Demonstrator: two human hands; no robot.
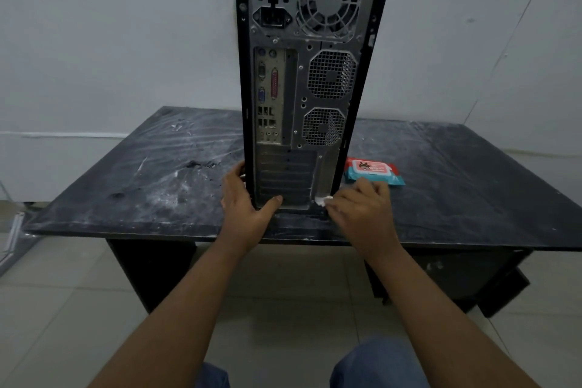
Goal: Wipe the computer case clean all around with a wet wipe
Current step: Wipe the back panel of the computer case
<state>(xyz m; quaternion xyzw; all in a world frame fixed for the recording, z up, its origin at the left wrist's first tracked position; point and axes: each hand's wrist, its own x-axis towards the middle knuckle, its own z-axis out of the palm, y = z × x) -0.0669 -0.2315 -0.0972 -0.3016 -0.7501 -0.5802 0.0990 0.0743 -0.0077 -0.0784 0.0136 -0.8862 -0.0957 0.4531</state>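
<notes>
A black computer case (pixel 310 41) stands upright on the table, its grey rear panel with ports, fan grilles and power sockets facing me. My left hand (pixel 247 198) grips the case's lower left edge, thumb on the rear panel and fingers round the side. My right hand (pixel 362 205) holds a white wet wipe (pixel 322 200) against the bottom right corner of the rear panel. Most of the wipe is hidden under my fingers.
The case stands near the front edge of a dusty, scuffed black table (pixel 141 173). A red and blue pack of wet wipes (pixel 373 171) lies just right of the case. A white wall is behind, tiled floor below.
</notes>
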